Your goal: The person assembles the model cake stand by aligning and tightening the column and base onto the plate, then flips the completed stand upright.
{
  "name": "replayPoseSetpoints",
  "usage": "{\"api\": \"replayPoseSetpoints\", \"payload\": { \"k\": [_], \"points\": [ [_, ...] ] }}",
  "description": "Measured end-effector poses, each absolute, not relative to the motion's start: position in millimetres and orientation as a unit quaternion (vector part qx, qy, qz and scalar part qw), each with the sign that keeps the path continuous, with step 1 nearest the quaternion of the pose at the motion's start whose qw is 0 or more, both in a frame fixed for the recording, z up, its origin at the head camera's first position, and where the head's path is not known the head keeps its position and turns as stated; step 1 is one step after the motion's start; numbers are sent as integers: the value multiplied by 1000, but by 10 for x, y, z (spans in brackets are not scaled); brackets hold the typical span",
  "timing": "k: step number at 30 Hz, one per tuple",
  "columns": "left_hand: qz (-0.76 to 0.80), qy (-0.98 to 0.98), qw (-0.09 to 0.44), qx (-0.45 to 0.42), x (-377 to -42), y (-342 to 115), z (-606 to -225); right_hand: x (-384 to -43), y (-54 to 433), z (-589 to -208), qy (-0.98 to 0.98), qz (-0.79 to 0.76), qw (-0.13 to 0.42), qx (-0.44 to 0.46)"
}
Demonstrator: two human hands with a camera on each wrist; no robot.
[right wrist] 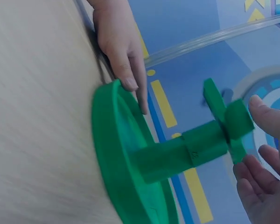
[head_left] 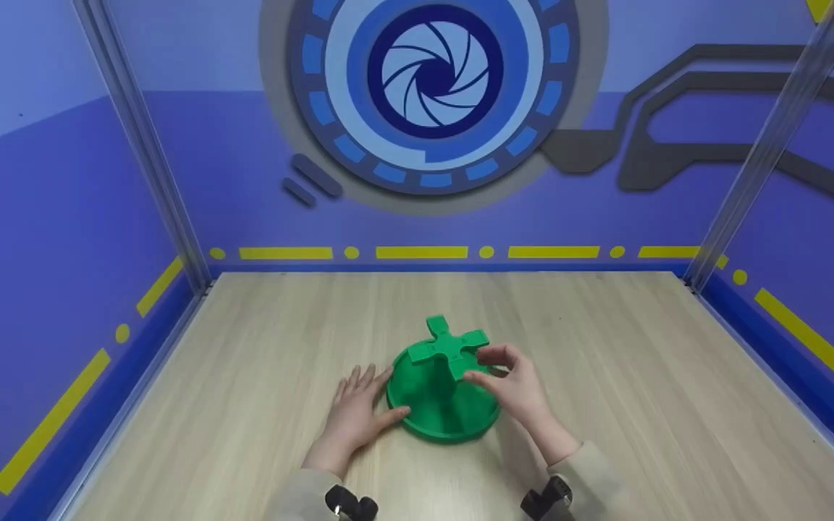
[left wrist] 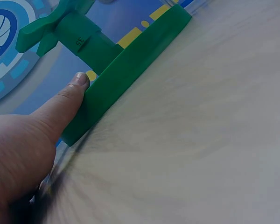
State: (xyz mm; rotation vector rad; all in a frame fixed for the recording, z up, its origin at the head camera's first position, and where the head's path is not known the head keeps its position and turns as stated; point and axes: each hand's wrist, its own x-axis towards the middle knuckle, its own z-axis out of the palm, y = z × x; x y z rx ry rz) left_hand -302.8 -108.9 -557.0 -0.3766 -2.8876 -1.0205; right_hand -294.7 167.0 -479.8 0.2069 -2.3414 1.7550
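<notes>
A green round base (head_left: 417,412) with a raised rim rests on the table. From its middle rises a green post (left wrist: 79,44), marked with a small number. On top sits a green four-armed cross (head_left: 449,346). My left hand (head_left: 359,412) lies at the left of the base, fingers spread and the thumb against the rim. My right hand (head_left: 518,383) is at the cross's near right arm, thumb on one side and fingers on the other. In the right wrist view, a gap shows between the thumb (right wrist: 261,105) and the cross, while the fingertips are right at a lower arm.
The light wooden table (head_left: 258,347) extends around the base. Blue walls with yellow dashes (head_left: 421,252) enclose it at the back and sides. Metal posts (head_left: 149,159) stand at the back corners.
</notes>
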Motion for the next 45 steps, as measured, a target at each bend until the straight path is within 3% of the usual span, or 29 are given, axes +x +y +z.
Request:
{"api": "replayPoseSetpoints", "payload": {
  "k": [10, 26, 45],
  "points": [
    [-332, -935, 27, -119, -3025, -1094, -5573, -3147, 1856, -4666, -805, 577, 126, 51],
    [-333, -935, 25, -119, -3028, -1097, -5578, -3535, 2088, -4847, -775, 598, -29, 200],
    [-331, -936, 25, -119, -3024, -1090, -5564, -3524, 2173, -4901, -773, 599, -52, 203]
  ]
}}
